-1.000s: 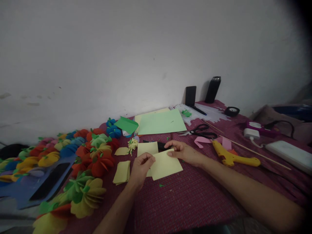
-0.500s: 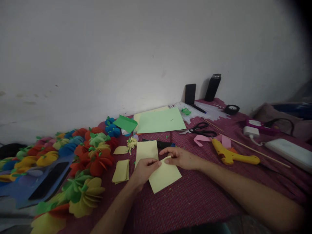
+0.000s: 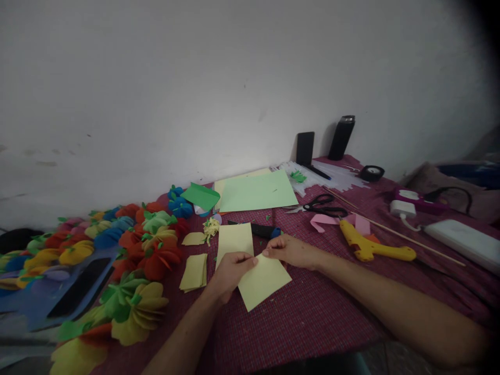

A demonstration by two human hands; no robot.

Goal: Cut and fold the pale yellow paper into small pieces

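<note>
A pale yellow sheet of paper [image 3: 263, 285] is held above the table, tilted, between my two hands. My left hand [image 3: 234, 272] pinches its upper left corner between thumb and fingers. My right hand [image 3: 291, 251] grips the top edge, fingers curled behind and thumb in front. Beneath and to the left lies another yellow sheet [image 3: 235, 238], partly covered by my left hand. A stack of small cut yellow pieces [image 3: 194, 272] sits left of that hand. Beyond the sheets, a dark cutter knife [image 3: 262, 230] with a blue end lies on the cloth.
Colourful paper flowers [image 3: 156, 239] crowd the left side. Pale green sheets [image 3: 258, 191] lie at the back. Black-handled scissors [image 3: 326, 205], a yellow glue gun [image 3: 375, 250] and a thin stick [image 3: 414, 240] lie to the right, near a white power strip [image 3: 464, 242].
My right hand's fingers have drawn in and closed more on the paper's top edge, the thumb shifting slightly left. My left hand stays nearly in place.
</note>
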